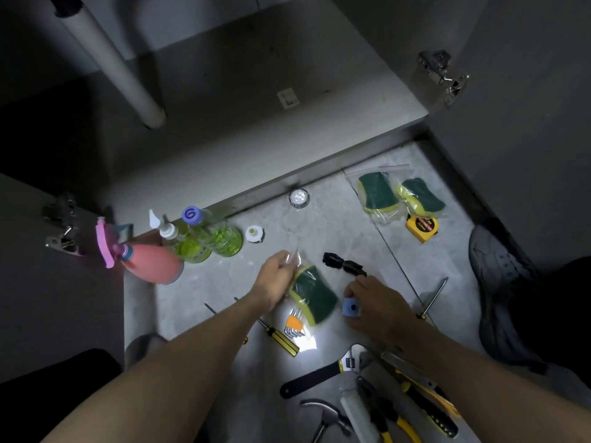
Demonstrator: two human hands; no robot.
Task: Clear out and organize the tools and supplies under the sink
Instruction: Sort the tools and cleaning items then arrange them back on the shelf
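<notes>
My left hand (276,276) pinches the clear bag of a green and yellow sponge (315,295), which hangs blurred just above the floor. Beside it, my right hand (375,303) holds a small blue cylinder (350,306) against the floor. A black fitting (343,265) lies just beyond the right hand. Two more bagged sponges (379,195) (422,196) lie at the far right near a yellow tape measure (422,227). The open cabinet floor (256,100) beyond shows only a small label.
A pink spray bottle (150,262) and green bottles (208,238) stand at the left. Hex keys (295,324), screwdrivers (281,338) (431,298), a wrench (319,374), hammer (326,417) and pliers (393,420) lie near me. A white drain pipe (118,62) hangs left. My shoe (502,292) is at right.
</notes>
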